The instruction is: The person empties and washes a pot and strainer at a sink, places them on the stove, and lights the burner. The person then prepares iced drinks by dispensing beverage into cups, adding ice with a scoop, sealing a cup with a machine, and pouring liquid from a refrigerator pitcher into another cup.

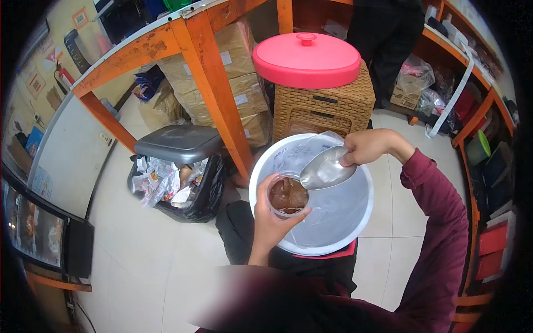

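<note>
A clear round plastic cup (272, 198) with brown contents is in my left hand (267, 230), whose fingers and thumb wrap round its sides. My right hand (365, 147) grips a metal scoop (328, 171) at its handle end. The scoop is tilted, with its lip right by the cup's rim; I cannot tell whether they touch. Both are above a large white tub (363, 208) with thin clear plastic inside it. The tub rests at my lap, with a bit of red showing under its lower edge.
Ahead stands a woven-pattern brown stool (322, 108) bearing a pink lid (308, 58). To the left are an orange table leg (216, 94) and a full bin (208, 194) with a grey lid (177, 143). Another person's dark-trousered legs (386, 50) are beyond the stool. Orange shelves line the right.
</note>
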{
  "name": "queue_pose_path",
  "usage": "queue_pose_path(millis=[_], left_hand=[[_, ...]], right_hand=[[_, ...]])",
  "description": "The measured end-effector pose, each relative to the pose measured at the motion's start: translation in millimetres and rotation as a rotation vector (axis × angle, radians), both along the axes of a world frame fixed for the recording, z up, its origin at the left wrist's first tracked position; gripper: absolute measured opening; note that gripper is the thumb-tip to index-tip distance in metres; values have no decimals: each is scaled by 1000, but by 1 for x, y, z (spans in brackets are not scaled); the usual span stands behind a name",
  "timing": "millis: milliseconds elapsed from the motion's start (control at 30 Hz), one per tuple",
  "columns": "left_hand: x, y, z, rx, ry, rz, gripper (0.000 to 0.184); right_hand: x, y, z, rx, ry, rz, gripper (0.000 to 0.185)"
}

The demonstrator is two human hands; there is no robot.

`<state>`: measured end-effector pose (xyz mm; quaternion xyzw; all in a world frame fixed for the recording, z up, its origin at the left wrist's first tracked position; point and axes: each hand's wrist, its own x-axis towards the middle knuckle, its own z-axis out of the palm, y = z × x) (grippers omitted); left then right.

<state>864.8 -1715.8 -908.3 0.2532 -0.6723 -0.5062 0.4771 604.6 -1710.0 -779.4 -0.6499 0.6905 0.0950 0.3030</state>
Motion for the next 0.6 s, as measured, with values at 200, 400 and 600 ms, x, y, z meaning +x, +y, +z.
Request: queue_pose_path(millis=[200, 400, 600], left_hand=[[-5, 2, -5, -49, 46, 2, 84], [-7, -3, -7, 10, 62, -71, 85], [-4, -18, 4, -73, 43, -89, 84]], right_hand=[[-18, 6, 6, -59, 20, -37, 36], [-7, 11, 26, -80, 61, -62, 36], [7, 12, 39, -177, 163, -20, 28]])
